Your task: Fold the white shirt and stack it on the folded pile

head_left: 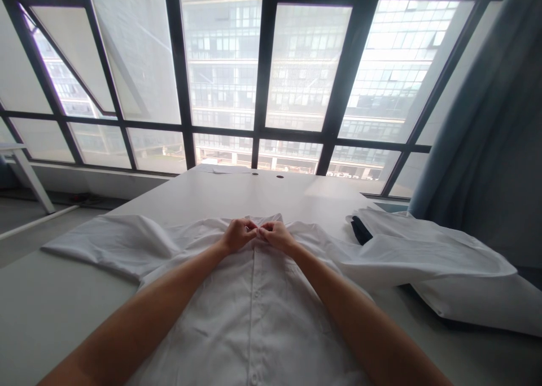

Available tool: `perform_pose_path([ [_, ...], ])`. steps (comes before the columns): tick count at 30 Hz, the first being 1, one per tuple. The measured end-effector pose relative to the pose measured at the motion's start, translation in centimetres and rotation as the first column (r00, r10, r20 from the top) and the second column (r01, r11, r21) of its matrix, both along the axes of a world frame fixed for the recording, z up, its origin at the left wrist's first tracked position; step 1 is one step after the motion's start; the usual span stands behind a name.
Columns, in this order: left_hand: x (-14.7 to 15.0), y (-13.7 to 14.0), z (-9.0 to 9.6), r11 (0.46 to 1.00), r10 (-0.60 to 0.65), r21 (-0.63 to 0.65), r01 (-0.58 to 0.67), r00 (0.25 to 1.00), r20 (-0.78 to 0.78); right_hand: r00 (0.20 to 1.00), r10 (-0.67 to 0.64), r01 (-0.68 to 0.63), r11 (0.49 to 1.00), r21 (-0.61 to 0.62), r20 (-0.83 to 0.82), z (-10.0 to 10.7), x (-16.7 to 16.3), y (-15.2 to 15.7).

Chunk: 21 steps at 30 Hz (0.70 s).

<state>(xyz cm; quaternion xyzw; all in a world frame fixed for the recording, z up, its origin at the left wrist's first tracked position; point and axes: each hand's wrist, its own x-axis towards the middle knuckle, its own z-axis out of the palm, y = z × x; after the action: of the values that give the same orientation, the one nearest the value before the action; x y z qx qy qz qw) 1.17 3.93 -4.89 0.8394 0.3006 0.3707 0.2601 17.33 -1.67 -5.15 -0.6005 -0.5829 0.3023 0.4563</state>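
A white button-up shirt [228, 312] lies front side up on a white table [169, 205], its sleeves spread to both sides and its collar pointing away from me. Small buttons run down the middle of its front. At the top of that front, just below the collar, my left hand [239, 235] pinches the shirt's edge. My right hand [276, 235] pinches the cloth from the other side, its fingertips meeting those of the left. Whether a button sits between the fingers is hidden.
More folded white cloth [478, 295] with dark parts lies at the table's right, partly under the right sleeve. White sheets [231, 170] rest at the far edge. Beyond are large windows, with a blue-grey curtain [461, 115] at right and another table [29, 174] at left.
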Motion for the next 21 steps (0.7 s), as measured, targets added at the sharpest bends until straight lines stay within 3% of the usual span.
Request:
perform_pose_path([
  [5, 0.1, 0.0, -0.1, 1.0, 0.008, 0.013, -0.008, 1.0, -0.003, 1.0, 0.015, -0.015, 0.999, -0.031, -0.011, 0.2, 0.1, -0.1],
  [12, 0.2, 0.4, -0.4, 0.994, -0.064, -0.09, 0.065, 0.998, 0.016, 0.991, -0.071, 0.073, 0.997, -0.011, 0.115, 0.4, -0.1, -0.3],
  [21, 0.2, 1.0, -0.9, 0.984, -0.083, -0.156, 0.083, 0.997, 0.009, 0.95, -0.047, 0.013, 0.994, 0.11, 0.309, 0.5, -0.3, -0.5],
])
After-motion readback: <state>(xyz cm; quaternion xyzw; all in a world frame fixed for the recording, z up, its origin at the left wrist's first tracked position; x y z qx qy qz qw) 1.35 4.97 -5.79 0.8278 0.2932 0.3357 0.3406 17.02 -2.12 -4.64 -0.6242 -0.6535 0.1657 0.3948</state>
